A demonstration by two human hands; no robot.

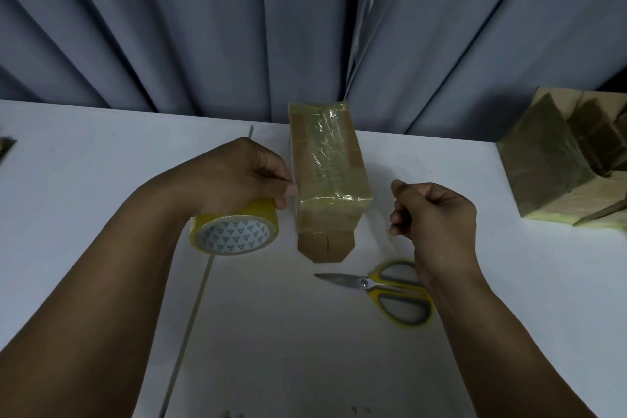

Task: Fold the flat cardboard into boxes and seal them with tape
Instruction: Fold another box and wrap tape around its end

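A narrow brown cardboard box (328, 176) lies lengthwise on the white table (101, 159), wrapped in yellowish clear tape. Its near end flap (325, 246) sticks out flat and untaped. My left hand (242, 176) is at the box's left side and holds a yellow tape roll (234, 236), fingertips close to the box wall. My right hand (436, 214) hovers to the right of the box, apart from it, with fingers curled. I can make out nothing between them.
Yellow-handled scissors (386, 287) lie shut on the table just under my right wrist. Taped boxes (556, 166) stand at the far right edge. A scrap of cardboard (6, 146) shows at the left edge. Grey curtains (237, 27) hang behind the table.
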